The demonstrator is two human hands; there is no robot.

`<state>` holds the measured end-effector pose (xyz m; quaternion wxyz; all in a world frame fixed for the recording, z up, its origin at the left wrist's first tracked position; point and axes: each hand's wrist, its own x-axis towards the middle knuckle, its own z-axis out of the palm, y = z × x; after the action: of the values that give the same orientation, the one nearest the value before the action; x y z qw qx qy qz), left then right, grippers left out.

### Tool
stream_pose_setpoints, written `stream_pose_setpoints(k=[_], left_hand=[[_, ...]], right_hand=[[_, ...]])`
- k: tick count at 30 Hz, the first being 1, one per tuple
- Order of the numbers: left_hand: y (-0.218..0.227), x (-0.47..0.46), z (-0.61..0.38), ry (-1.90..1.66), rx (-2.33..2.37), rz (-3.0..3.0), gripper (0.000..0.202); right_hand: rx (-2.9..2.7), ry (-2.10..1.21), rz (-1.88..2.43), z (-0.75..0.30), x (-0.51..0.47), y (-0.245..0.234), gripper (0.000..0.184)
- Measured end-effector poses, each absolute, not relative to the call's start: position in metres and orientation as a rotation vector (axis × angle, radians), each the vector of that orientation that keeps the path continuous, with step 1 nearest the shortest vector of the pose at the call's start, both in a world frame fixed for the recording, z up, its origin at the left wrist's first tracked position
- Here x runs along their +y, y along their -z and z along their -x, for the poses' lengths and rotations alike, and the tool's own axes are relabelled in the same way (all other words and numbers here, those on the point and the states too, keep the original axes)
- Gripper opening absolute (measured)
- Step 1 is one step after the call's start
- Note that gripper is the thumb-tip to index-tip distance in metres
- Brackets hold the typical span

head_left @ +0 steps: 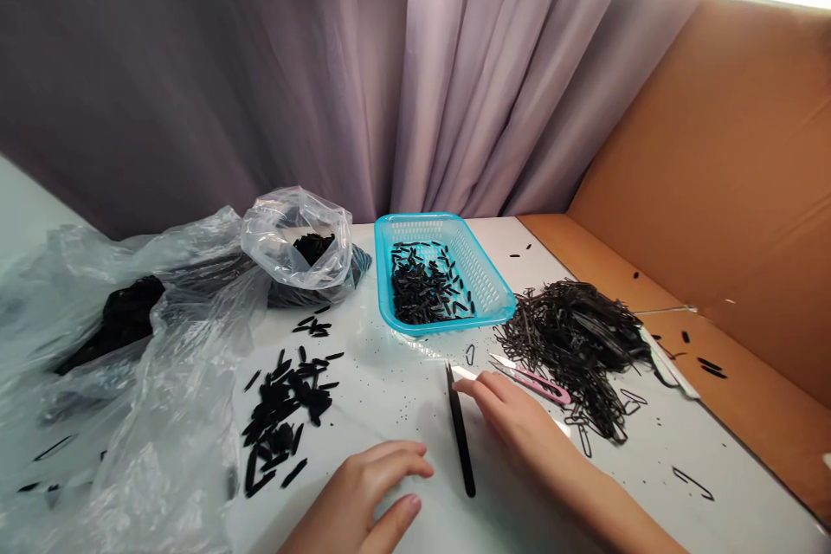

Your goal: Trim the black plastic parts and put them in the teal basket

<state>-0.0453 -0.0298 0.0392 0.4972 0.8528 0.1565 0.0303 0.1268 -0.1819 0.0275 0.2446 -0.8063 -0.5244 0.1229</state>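
My left hand [370, 489] rests flat on the white table [402, 381], fingers apart, holding nothing, just right of a loose pile of small black pieces [286, 415]. My right hand [519, 420] lies flat on the table too, its fingertips beside black tweezers [460, 433] that lie between both hands. Pink snips [532, 379] lie just beyond the right hand's knuckles.
A turquoise basket [484, 277] holds several black pieces. A tangle of black wire-like scraps [571, 338] lies to the right. Clear plastic bags [195, 294] with black parts cover the left. Brown cardboard [714, 190] walls the right side; a curtain hangs behind.
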Motion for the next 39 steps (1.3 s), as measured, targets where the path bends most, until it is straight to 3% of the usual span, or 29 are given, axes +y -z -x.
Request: stream_pose_setpoints(k=[3, 5, 8, 11, 14, 18, 21, 23, 25, 30, 33, 39], left_hand=[[-0.045, -0.046, 0.014, -0.059, 0.326, -1.774, 0.025], [-0.052, -0.062, -0.017, 0.011, 0.285, -1.368, 0.037], [-0.061, -0.084, -0.066, 0.270, 0.061, -0.789, 0.059], [-0.058, -0.097, -0.105, 0.214, 0.104, -0.605, 0.061], [-0.049, -0.103, -0.130, 0.180, 0.122, -0.622, 0.060], [-0.051, -0.114, -0.141, 0.209, 0.099, -0.633, 0.062], [-0.065, -0.119, -0.137, 0.217, 0.043, -0.612, 0.068], [-0.075, -0.121, -0.132, 0.201, 0.000, -0.616, 0.065], [-0.083, -0.125, -0.129, 0.170, -0.057, -0.658, 0.059], [-0.095, -0.130, -0.113, 0.147, -0.080, -0.701, 0.064], [-0.098, -0.113, -0.081, 0.230, -0.184, -0.956, 0.052], [-0.059, -0.048, 0.015, -0.041, -0.022, -2.148, 0.033]], right_hand=[[-1.079, -0.629, 1.653, -0.107, -0.197, -0.047, 0.016], [-0.851, -0.775, 1.181, -0.097, -0.201, -0.051, 0.011], [-0.637, -0.818, 0.799, -0.104, -0.201, -0.047, 0.028], [-0.466, -0.439, 1.133, -0.135, -0.211, -0.050, 0.050], [-0.243, 0.393, 1.659, -0.153, -0.228, -0.064, 0.050], [-0.781, 0.792, 1.998, -0.146, -0.233, -0.064, 0.047], [-1.151, 0.597, 2.213, -0.155, -0.231, -0.046, 0.045], [-0.810, 0.530, 2.411, -0.165, -0.235, -0.035, 0.045], [-0.551, 0.618, 2.331, -0.169, -0.242, -0.028, 0.050], [-1.053, 0.607, 2.241, -0.173, -0.253, -0.019, 0.052], [-0.641, 0.640, 2.401, -0.191, -0.262, -0.019, 0.049], [-0.932, 0.363, 2.364, -0.179, -0.257, -0.023, 0.032]])
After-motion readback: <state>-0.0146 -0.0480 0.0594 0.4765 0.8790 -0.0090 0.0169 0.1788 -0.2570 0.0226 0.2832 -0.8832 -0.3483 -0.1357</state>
